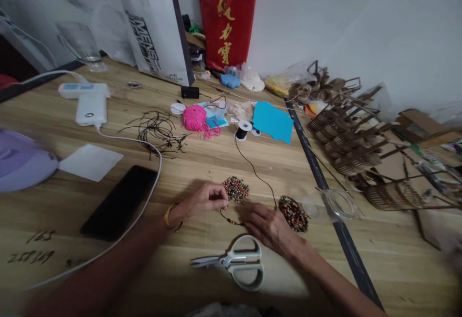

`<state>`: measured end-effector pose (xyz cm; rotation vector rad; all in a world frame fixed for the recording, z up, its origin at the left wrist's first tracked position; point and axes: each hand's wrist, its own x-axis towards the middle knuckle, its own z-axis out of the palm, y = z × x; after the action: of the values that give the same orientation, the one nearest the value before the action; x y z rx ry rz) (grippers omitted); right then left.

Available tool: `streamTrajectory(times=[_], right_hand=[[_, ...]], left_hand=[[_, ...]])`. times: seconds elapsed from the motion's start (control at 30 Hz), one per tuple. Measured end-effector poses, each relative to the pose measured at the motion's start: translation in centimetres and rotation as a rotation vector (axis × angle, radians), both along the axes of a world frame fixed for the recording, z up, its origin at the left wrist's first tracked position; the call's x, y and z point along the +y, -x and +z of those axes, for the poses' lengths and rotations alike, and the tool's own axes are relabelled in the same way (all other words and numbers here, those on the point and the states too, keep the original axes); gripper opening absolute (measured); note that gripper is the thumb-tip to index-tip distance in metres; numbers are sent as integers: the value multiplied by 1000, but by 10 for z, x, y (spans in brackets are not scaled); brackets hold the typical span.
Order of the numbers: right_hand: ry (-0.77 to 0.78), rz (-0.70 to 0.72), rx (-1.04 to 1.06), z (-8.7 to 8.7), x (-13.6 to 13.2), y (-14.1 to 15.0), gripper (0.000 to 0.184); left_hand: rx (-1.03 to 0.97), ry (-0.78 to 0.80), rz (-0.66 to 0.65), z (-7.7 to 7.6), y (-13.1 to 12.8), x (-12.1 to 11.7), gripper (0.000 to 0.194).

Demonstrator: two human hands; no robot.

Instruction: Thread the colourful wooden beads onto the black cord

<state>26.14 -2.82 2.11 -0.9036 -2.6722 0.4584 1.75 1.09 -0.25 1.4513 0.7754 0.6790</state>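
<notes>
Thumb and fingertips of my left hand [211,197] are pinched together at the end of a thin dark cord, right beside a loose pile of small multicoloured beads [236,189]. A few beads [232,221] sit on the cord between my hands. My right hand [269,225] lies low over the table, its fingers closed on the cord. From there the cord runs up to a spool of black cord [242,131]. A coil of strung beads [293,214] rests just right of my right hand. Scissors [245,262] with pale handles lie in front of my hands.
A black phone [119,204] and a white cable cross the left side. Cut dark cords [155,131], pink yarn [195,117] and blue sheets [273,121] lie further back. Small woven baskets [346,138] are stacked at right. Paper bags [155,28] stand against the wall.
</notes>
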Motion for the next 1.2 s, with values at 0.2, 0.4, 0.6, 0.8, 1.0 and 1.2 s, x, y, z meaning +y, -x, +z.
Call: streamTrajectory(times=[0.2,0.4,0.6,0.8,1.0,1.2], right_hand=[[17,-56,-139,0,-4,-2,24],[67,-96,-134,5,5,2,21],[32,-207,-12,7,58,7,17],[9,-275,-165,-1,92,16,12],[-11,-188,-169,-3,106,32,12],[-3,-125,-189,3,115,41,14]], left_hand=[[-23,9,3,-3,2,0,20],[-39,51,22,-6,1,1,21],[-25,128,40,2,1,1,24],[-22,96,44,3,2,1,22],[-23,76,40,-2,2,2,20],[-12,88,44,-4,3,3,19]])
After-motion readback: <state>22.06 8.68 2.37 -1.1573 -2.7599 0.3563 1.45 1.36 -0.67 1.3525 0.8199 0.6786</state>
